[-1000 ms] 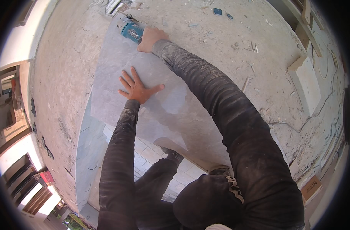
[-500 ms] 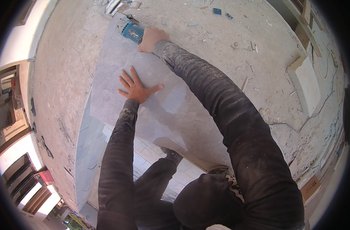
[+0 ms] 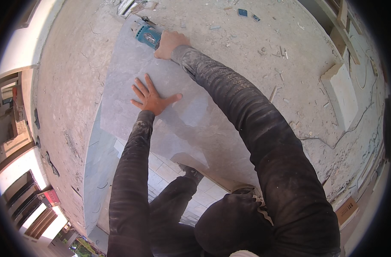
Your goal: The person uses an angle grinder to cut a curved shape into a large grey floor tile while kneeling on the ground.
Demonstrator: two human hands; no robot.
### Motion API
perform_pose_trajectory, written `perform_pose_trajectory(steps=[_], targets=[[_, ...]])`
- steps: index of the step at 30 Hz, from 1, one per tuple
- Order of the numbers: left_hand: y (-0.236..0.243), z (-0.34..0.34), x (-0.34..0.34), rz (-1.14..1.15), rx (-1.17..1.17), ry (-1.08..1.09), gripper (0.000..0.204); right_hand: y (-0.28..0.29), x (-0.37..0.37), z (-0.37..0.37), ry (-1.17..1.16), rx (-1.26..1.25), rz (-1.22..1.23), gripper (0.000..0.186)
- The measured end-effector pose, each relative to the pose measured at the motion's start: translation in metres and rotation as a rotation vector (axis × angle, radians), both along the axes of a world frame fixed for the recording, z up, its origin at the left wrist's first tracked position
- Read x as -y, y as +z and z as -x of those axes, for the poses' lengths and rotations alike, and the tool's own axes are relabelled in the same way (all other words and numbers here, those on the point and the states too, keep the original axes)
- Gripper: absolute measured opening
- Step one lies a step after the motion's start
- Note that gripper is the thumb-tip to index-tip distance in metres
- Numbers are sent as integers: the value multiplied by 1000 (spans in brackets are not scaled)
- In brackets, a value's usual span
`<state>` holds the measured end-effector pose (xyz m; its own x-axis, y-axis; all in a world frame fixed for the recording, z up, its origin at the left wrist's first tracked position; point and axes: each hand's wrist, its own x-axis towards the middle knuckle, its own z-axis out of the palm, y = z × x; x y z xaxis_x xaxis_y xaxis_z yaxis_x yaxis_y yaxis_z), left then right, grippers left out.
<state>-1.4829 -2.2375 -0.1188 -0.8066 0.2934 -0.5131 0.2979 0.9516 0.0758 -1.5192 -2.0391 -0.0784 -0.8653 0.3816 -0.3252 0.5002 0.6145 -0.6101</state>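
A large grey tile slab (image 3: pixel 122 90) lies below my arms. My left hand (image 3: pixel 153 99) is pressed flat on it, fingers spread. At the slab's far end, my right hand (image 3: pixel 172 44) is wrapped round the rear of a teal handheld tile cutter (image 3: pixel 147 36). The cutter's front sits at the slab's far edge; I cannot make out its blade. My right palm and some fingers hide the back of its body.
More tiles (image 3: pixel 97 171) lie beneath the slab on the left. A white board offcut (image 3: pixel 343 96) and a dark cable (image 3: pixel 332 144) are on the right. Small debris dots the concrete floor (image 3: pixel 247 51). A brown cardboard box (image 3: pixel 347 210) stands at lower right.
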Motion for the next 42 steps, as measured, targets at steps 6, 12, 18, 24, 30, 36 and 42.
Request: perform_pose_trajectory(steps=[6,12,18,24,30,36,42], targets=[[1,0,-1,7,6,4,151,-2,1,-1,-6,-13,-22,56],[2,0,-1,8,9,4,150,-2,0,-3,0,-6,-18,55],[1,0,-1,9,6,5,150,-1,-1,-6,-4,-16,-21,57],[1,-1,-1,14,-3,2,150,1,-2,-12,1,-9,-20,59],[1,-1,-1,14,-3,2,150,2,-2,-14,5,-5,-23,59],[0,0,-1,16,-4,-1,150,0,-3,-15,17,3,-25,60],[-2,0,1,5,-10,-3,150,0,-3,-17,2,-8,-27,58]])
